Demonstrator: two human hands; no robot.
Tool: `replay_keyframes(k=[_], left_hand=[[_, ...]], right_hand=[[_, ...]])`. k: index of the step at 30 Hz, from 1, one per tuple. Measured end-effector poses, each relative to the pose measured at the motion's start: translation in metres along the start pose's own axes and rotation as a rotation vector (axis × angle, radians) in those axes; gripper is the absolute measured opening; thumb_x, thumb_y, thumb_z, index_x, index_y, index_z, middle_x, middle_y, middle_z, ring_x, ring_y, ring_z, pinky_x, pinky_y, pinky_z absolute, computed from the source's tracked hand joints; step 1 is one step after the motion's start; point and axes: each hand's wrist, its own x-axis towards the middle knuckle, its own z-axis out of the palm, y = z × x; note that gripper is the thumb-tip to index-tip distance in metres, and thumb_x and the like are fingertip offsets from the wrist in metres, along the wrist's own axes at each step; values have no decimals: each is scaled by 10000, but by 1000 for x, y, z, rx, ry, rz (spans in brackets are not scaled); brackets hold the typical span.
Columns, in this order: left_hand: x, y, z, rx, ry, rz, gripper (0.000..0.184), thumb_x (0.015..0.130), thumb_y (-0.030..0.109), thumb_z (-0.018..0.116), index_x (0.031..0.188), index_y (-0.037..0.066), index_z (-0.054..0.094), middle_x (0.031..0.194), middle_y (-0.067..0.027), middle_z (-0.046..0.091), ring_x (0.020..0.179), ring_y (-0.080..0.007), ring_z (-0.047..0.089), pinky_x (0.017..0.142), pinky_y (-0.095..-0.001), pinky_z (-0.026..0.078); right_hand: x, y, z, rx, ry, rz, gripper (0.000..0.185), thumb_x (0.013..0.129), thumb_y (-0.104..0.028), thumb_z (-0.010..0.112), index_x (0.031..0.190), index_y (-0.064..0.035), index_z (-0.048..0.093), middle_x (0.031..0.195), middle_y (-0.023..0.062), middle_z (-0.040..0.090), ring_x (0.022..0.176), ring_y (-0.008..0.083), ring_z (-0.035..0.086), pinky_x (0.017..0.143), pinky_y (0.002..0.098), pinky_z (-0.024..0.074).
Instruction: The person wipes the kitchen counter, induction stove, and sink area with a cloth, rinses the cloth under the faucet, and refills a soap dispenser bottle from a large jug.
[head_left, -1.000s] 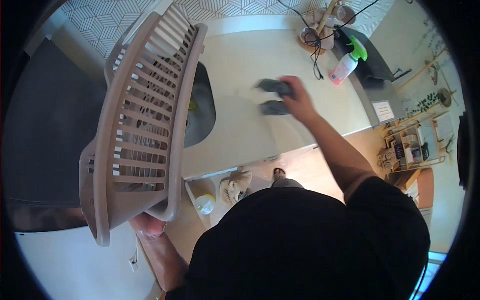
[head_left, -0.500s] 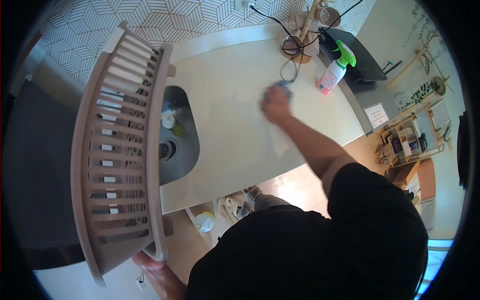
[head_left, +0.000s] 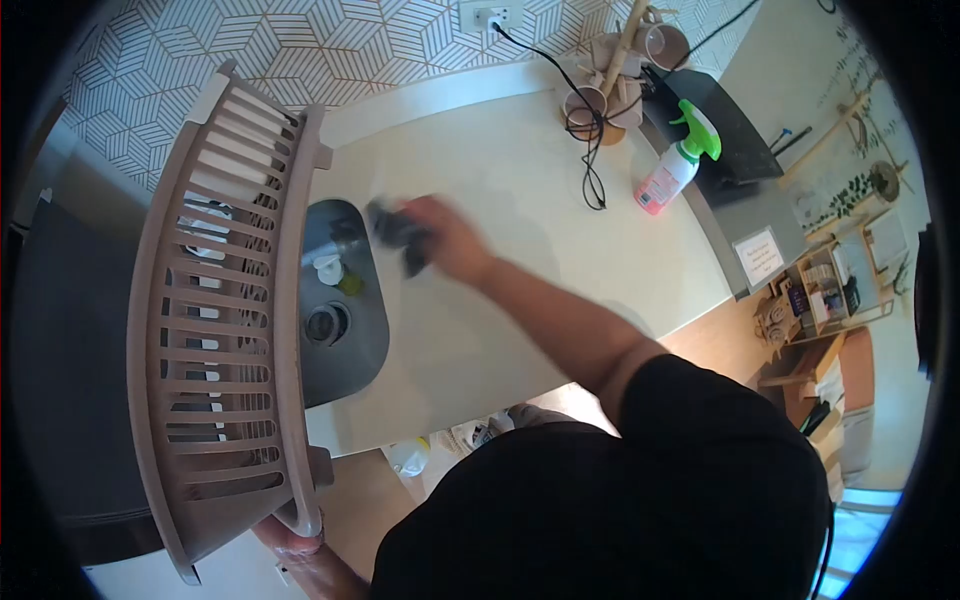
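Observation:
A beige slatted dish rack (head_left: 287, 330) is tilted up at the left, with white dishes inside. My left hand (head_left: 290, 537) is at its lower end, fingers mostly hidden under the rim and bearing the rack. My right hand (head_left: 440, 236) is blurred over the counter, just right of the sink, closed on a dark grey cloth (head_left: 402, 238). The cloth is near the sink's upper right edge. In the grey sink (head_left: 345, 378) lie a white item (head_left: 328, 269) and a yellow-green one (head_left: 350, 285), above the drain.
On the light counter (head_left: 480, 340), a spray bottle (head_left: 664, 182) with a green trigger stands at the right. Behind it are a mug tree with mugs (head_left: 583, 107), a looped black cable (head_left: 594, 180) and a black appliance (head_left: 735, 140). A patterned wall rises at the back.
My right hand has moved the cloth left across the counter, from near the cable to beside the sink. The dish rack has shifted left in view, and more of the sink shows.

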Motion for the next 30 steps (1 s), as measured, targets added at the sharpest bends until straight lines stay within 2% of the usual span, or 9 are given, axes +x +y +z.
replay_keyframes(k=[2,4,5,10,15,19,23,26,30], left_hand=[[6,2,-12,82,5,106,543,966,384,495,1312,-30,441,1238,-250,559,1047,-401,638,790,-516,607],[8,2,-21,82,20,121,538,964,381,498,1311,-28,444,1238,-249,559,1049,-400,636,792,-515,605],[8,2,-22,72,23,128,534,963,377,500,1309,-26,446,1239,-247,559,1051,-399,634,795,-514,602],[3,-6,-13,-43,57,106,512,957,360,511,1303,-14,460,1242,-241,558,1062,-394,625,808,-508,590],[9,-23,-2,-166,74,51,491,951,344,522,1297,-2,474,1244,-235,557,1073,-390,616,822,-502,578],[36,-34,14,-254,72,1,475,947,330,531,1292,7,485,1247,-229,557,1082,-386,609,833,-497,568],[58,-45,30,-302,73,-34,459,942,317,539,1287,16,496,1249,-224,556,1090,-382,601,843,-492,558],[72,-55,39,-326,60,-52,448,939,306,546,1283,23,504,1250,-220,555,1097,-379,596,851,-489,551],[85,-56,49,-320,51,-74,433,934,293,555,1278,32,515,1253,-215,555,1106,-375,589,862,-484,541]], right_hand=[[-9,-8,-79,-414,60,-148,570,722,97,586,1268,-66,576,1200,164,548,1094,308,570,935,404,477],[-37,1,-126,-697,-129,81,565,799,-247,710,1316,-81,556,1365,211,458,1265,383,444,1064,427,379],[-43,9,-139,-881,-233,210,667,848,-439,655,1378,-69,491,1449,231,381,1338,406,363,1124,449,298],[-27,111,-150,-1110,-139,414,709,931,-538,442,1483,-106,336,1573,178,207,1452,374,177,1171,493,178],[64,107,-87,-1114,-157,539,713,937,-534,407,1506,-121,287,1588,114,206,1472,330,131,1154,573,126],[114,103,-5,-1020,-268,345,809,890,-603,454,1494,-87,306,1578,140,221,1466,321,148,1146,565,139],[143,94,74,-847,-309,102,653,820,-353,566,1392,-54,463,1387,163,475,1347,335,379,1104,488,282],[164,90,82,-601,-516,-3,626,801,-209,586,1399,-79,455,1407,194,466,1338,313,417,1108,423,316],[182,111,17,-90,-116,48,697,669,16,606,1343,-123,499,1180,158,624,1099,321,606,930,387,490]])
